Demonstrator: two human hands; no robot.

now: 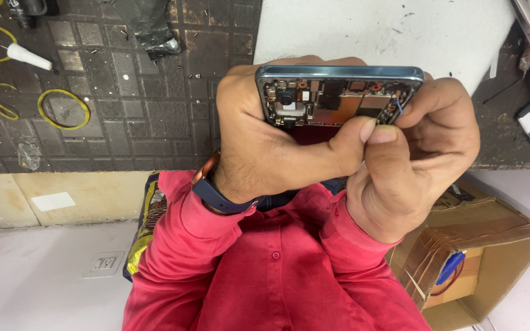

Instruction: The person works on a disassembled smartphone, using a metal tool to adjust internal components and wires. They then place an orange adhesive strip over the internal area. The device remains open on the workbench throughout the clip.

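Both hands (338, 147) clamped on opened phone (338, 98); lower half hidden, pinched tool indistinct.

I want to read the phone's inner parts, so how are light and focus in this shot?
Head view: even, soft light; the opened phone is sharp, with mild glare along its blue top edge; left hand and right hand shade its lower part; the cardboard box is slightly soft.

- The phone's (337, 98) lower part is hidden behind the left hand (265, 141) and right hand (412, 159).
- The cardboard box (492, 257) is cut off at the bottom edge.
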